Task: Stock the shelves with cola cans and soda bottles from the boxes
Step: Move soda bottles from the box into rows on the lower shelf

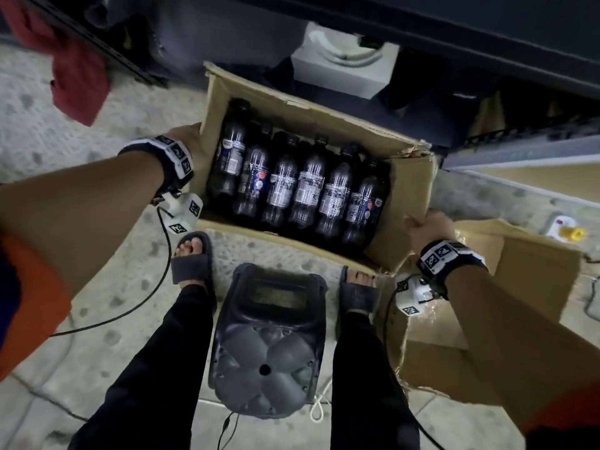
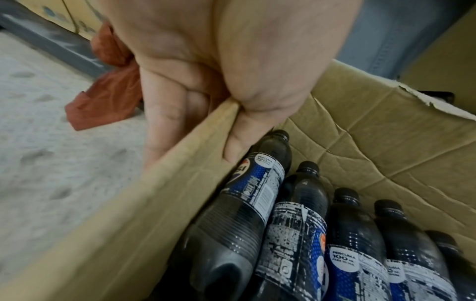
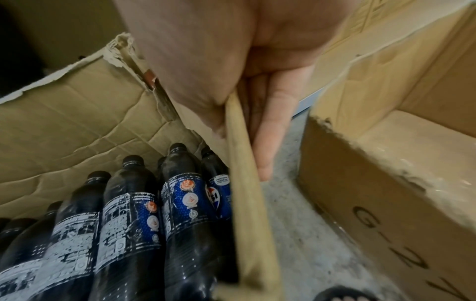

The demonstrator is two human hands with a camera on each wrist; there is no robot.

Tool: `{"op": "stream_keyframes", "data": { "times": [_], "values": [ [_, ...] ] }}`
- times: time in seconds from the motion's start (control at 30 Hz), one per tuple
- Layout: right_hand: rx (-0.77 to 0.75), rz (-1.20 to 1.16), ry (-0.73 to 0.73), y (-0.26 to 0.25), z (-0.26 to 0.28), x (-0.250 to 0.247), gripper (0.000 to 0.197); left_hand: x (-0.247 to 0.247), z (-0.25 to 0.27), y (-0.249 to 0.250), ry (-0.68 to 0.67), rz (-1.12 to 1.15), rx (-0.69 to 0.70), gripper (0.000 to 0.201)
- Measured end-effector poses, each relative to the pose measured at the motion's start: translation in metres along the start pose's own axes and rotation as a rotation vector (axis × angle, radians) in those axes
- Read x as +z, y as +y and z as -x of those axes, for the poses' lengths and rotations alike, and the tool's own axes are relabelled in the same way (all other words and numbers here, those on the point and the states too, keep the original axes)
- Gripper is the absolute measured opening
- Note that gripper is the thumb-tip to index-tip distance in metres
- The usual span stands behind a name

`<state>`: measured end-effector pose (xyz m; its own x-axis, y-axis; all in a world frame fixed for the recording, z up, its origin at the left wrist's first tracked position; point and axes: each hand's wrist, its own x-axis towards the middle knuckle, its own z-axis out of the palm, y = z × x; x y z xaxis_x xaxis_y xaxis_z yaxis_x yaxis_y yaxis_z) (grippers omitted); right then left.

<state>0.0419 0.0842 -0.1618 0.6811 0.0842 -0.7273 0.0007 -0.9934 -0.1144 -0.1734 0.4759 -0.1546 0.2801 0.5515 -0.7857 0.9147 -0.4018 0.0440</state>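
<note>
Red cloth (image 1: 79, 82), dark stool (image 1: 266, 339)

Head cam looked steeply down over the box (image 1: 402, 186). Wrist cams sat close at opp. box walls, both facing its bottles (image 2: 260, 195).

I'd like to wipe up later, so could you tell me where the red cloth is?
In the head view, the red cloth lies on the floor at upper left, beside the dark shelf base, left of the box of bottles.
</note>
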Motion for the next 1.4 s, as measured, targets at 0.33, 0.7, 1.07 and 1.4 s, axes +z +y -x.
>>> {"op": "stream_keyframes", "data": {
  "times": [0.33,0.7,1.07,1.4],
  "values": [
    [0.128,-0.142,0.08,0.029,0.019,-0.01,0.027,0.022,0.026,0.025,0.031,-0.02,0.088,0.045],
    [-0.331,-0.181,0.255,-0.029,0.072,-0.039,0.063,0.016,0.073,0.023,-0.047,0.325,-0.004,0.082],
    [-0.671,0.105,0.173,-0.097,0.017,-0.026,0.08,-0.003,0.05,0.043,0.348,0.244,0.508,0.069],
    [-0.716,0.311,0.167,-0.124,-0.04,-0.005,0.077,-0.003,-0.017,0.068,0.347,0.065,0.694,0.068]
  ]
}}
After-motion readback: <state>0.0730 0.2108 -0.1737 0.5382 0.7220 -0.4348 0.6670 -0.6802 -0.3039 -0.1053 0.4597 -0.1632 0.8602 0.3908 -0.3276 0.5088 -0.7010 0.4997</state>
